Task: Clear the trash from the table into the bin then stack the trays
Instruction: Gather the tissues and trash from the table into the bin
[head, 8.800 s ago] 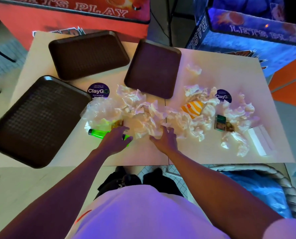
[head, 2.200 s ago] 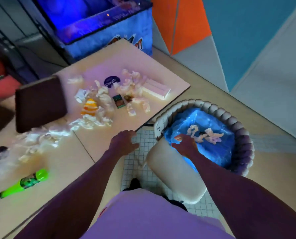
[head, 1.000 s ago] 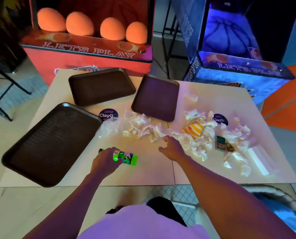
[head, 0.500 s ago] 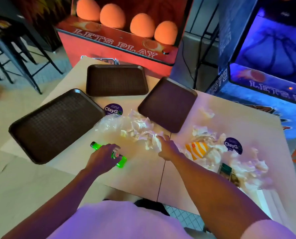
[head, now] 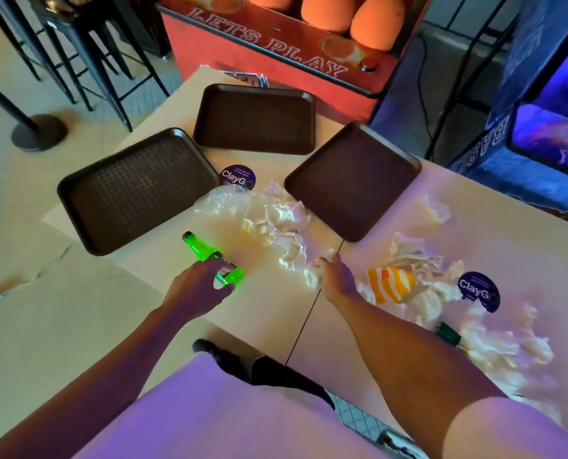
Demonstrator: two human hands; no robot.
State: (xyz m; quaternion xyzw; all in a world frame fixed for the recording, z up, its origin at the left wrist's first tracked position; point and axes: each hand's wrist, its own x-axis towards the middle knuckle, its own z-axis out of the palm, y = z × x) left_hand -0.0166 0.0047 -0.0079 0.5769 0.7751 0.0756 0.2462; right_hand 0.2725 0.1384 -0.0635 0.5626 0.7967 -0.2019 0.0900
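Two trash items are being gathered at the table's (head: 276, 321) front edge: bottle (head: 199, 249) gripped by left hand (head: 197, 288), napkins (head: 290, 256) apparently pinched by right hand (head: 337, 280); binning is called for next.

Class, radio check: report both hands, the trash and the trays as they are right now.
Left hand grips green bottle. Right hand on crumpled napkins, grip unclear. Trays unstacked; bin not in view.

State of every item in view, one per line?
green bottle: on its side, gripped by left hand.
right hand: touching crumpled napkins, grip unclear.
left tray: flat, empty, unstacked.
far tray: flat, empty, unstacked.
right tray: flat, empty, unstacked.
plastic bag: crumpled, untouched.
striped wrapper: lying among crumpled napkins.
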